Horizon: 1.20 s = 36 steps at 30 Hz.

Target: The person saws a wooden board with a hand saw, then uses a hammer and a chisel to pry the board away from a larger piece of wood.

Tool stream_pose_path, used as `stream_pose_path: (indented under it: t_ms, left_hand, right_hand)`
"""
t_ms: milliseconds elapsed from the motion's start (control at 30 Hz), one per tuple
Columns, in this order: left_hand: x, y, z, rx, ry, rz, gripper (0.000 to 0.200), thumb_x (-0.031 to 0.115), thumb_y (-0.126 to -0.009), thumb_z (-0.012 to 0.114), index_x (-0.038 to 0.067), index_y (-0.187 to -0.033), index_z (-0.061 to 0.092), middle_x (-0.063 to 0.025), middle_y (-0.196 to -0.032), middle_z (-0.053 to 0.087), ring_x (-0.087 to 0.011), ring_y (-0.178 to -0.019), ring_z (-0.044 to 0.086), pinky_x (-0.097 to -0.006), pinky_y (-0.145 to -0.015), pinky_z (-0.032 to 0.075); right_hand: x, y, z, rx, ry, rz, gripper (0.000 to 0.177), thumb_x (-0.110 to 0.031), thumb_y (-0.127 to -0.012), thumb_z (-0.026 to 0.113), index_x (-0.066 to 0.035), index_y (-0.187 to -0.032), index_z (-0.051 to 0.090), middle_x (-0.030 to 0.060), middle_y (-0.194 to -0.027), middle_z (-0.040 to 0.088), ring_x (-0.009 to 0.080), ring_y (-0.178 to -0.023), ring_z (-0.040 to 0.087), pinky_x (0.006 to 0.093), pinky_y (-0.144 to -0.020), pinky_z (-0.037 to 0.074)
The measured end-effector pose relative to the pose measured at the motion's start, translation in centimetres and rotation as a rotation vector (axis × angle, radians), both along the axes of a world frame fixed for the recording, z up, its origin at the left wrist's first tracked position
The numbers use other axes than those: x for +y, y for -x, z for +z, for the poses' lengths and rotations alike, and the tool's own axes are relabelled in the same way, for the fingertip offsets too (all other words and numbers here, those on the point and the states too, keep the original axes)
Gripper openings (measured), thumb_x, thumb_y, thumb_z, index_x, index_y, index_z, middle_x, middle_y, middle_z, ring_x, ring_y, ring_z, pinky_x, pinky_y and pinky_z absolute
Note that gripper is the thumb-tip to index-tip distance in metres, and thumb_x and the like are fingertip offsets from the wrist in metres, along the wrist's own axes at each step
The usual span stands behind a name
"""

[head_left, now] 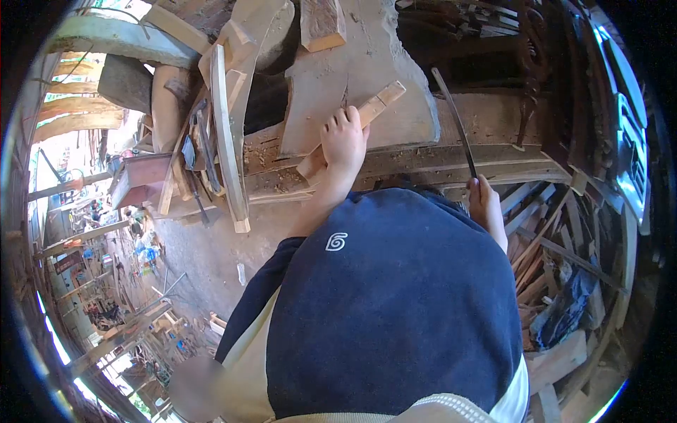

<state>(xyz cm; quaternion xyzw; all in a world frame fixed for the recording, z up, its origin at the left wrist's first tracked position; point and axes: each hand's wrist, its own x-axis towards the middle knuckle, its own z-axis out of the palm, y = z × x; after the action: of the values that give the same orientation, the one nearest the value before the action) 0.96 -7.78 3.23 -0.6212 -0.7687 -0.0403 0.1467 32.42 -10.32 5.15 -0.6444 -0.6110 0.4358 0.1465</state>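
My left hand is closed around a short, light wooden piece with notches near its far end. It presses this piece down against a broad wooden slab on the bench. In my right hand is the end of a long, narrow, file-like metal tool, whose slightly curved length points up and away. The tool is apart from the wooden piece, to its right. My fingers hide the end of the tool that I grip.
Wood shavings lie along the bench beam. Left of it, a long pale strip leans among curved boards. A wood block rests on the slab. Carved dark wood stands at right, above piled offcuts.
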Motion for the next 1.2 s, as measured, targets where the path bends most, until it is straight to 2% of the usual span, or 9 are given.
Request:
stream_pose_path:
  t_ms: [333,400,533,667,733,933,1067,1133,1200]
  left_hand:
    - [-0.7,-0.9,0.0,-0.019,0.122,0.014,0.041,0.036,-0.079,0.071,0.009,-0.102,0.051,-0.0078,-0.093,0.056,-0.0256,-0.09,0.059,-0.0408,-0.074,0.048]
    - [-0.8,-1.1,-0.1,-0.004,0.144,0.03,0.04,0.035,-0.08,0.07,0.009,-0.104,0.05,-0.0083,-0.095,0.056,-0.0264,-0.092,0.059,-0.0418,-0.076,0.048]
    - [-1.1,-1.4,-0.1,-0.005,0.104,0.024,0.041,0.035,-0.08,0.071,0.01,-0.105,0.05,-0.0087,-0.095,0.056,-0.027,-0.093,0.059,-0.0428,-0.077,0.048]
    - [-0.6,-0.8,-1.5,0.08,0.025,0.063,0.024,0.025,-0.083,0.064,0.013,-0.1,0.052,-0.0068,-0.089,0.056,-0.0253,-0.085,0.06,-0.0398,-0.071,0.05]
    - [-0.5,-0.8,-1.7,0.125,-0.001,0.087,0.017,0.021,-0.083,0.061,0.014,-0.096,0.052,-0.0058,-0.086,0.056,-0.0245,-0.081,0.061,-0.0383,-0.069,0.05]
    - [-0.6,-0.8,-2.3,0.197,-0.095,0.04,0.011,0.016,-0.082,0.056,0.014,-0.092,0.052,-0.0044,-0.079,0.053,-0.0208,-0.07,0.057,-0.0336,-0.059,0.046]
    - [-0.6,-0.2,-2.0,0.178,-0.103,0.089,0.011,0.016,-0.082,0.057,0.013,-0.091,0.052,-0.0051,-0.078,0.054,-0.0217,-0.07,0.058,-0.035,-0.06,0.047]
    - [-0.4,0.2,-1.3,-0.005,-0.036,0.052,0.028,0.024,-0.078,0.066,0.012,-0.098,0.051,-0.0068,-0.085,0.059,-0.0256,-0.076,0.063,-0.0389,-0.064,0.051]
    - [0.1,1.1,-1.7,-0.009,-0.026,0.09,0.036,0.028,-0.075,0.07,0.011,-0.1,0.051,-0.0083,-0.087,0.061,-0.0267,-0.079,0.064,-0.0388,-0.065,0.051]
  right_hand:
    - [2.7,6.1,2.0,0.037,-0.266,0.232,0.021,-0.021,-0.096,0.053,-0.004,-0.108,0.051,0.0286,-0.083,0.063,0.048,-0.081,0.061,0.0516,-0.064,0.048]
    - [5.0,9.1,1.8,0.201,-0.274,0.174,0.027,-0.026,-0.093,0.06,-0.002,-0.102,0.051,0.0271,-0.076,0.062,0.0462,-0.075,0.063,0.0483,-0.063,0.049]
    - [9.0,16.2,-0.5,0.15,-0.305,0.048,0.045,-0.035,-0.088,0.068,0.005,-0.096,0.05,0.0249,-0.077,0.064,0.0398,-0.071,0.066,0.044,-0.063,0.051]
    - [9.1,19.3,-2.1,0.21,-0.25,-0.042,0.048,-0.034,-0.087,0.068,0.007,-0.098,0.047,0.0243,-0.078,0.064,0.0381,-0.071,0.065,0.0428,-0.064,0.051]
    - [8.7,19.8,-2.8,0.403,-0.189,-0.15,0.045,-0.027,-0.086,0.067,0.008,-0.102,0.043,0.0235,-0.076,0.063,0.0384,-0.069,0.065,0.0426,-0.065,0.052]
    - [8.5,20.0,-3.0,0.329,-0.295,-0.159,0.038,-0.018,-0.084,0.062,0.008,-0.102,0.042,0.0266,-0.082,0.063,0.039,-0.075,0.065,0.0424,-0.069,0.052]
    - [9.2,19.9,-5.1,0.381,-0.282,-0.097,0.044,-0.024,-0.087,0.063,0.01,-0.108,0.046,0.0281,-0.096,0.063,0.0376,-0.091,0.064,0.0411,-0.081,0.05]
    - [9.7,19.0,-7.3,0.422,-0.342,-0.069,0.034,-0.03,-0.093,0.063,0.0,-0.099,0.048,0.0107,-0.075,0.06,0.0172,-0.057,0.055,0.0345,-0.052,0.047]
    - [9.7,16.9,-8.4,0.445,-0.218,-0.105,0.033,-0.033,-0.096,0.058,-0.001,-0.102,0.051,0.0138,-0.08,0.062,0.02,-0.061,0.056,0.0368,-0.059,0.049]
